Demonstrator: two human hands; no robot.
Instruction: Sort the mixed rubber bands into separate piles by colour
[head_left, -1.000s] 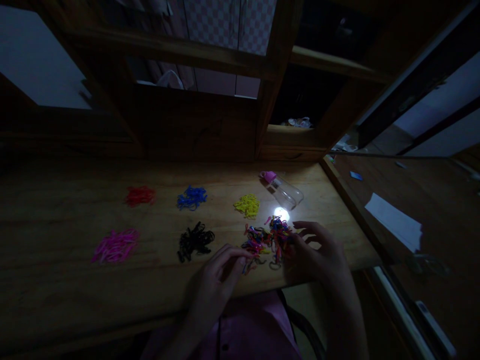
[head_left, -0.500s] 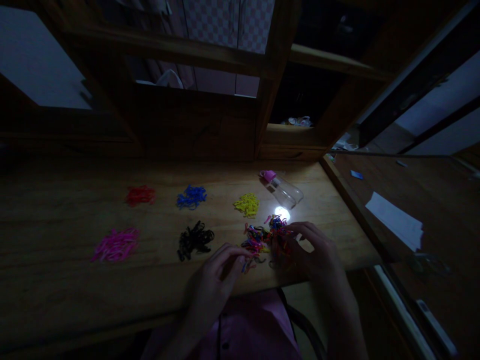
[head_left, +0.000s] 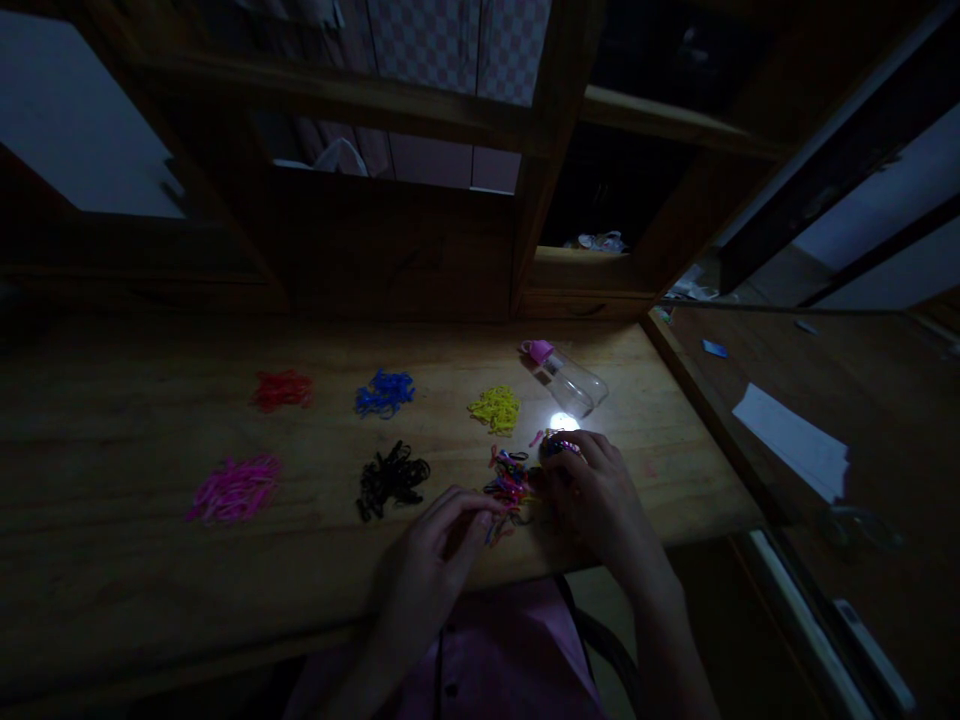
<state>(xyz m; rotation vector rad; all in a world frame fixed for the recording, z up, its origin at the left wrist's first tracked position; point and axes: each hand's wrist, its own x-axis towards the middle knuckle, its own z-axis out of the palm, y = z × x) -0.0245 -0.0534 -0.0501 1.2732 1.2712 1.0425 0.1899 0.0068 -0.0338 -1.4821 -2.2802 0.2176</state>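
A mixed heap of small coloured rubber bands (head_left: 510,478) lies on the wooden table near its front edge. At the heap's left edge, my left hand (head_left: 442,545) has thumb and forefinger pinched together; whatever is between them is too small and dark to make out. My right hand (head_left: 592,485) covers the right part of the heap, its fingers curled down on rubber bands. Separate piles lie further left: yellow bands (head_left: 495,410), blue bands (head_left: 384,393), black bands (head_left: 392,480), red bands (head_left: 283,390) and pink bands (head_left: 235,488).
A clear bottle (head_left: 574,385) with a pink cap lies behind the heap, beside a bright spot of light (head_left: 564,422). Wooden shelving (head_left: 397,250) rises at the table's back. White papers (head_left: 791,440) lie on a surface to the right. The room is dim.
My right hand has moved a little left and inward over the heap, its fingers now more curled and hiding more bands. My left hand has hardly moved.
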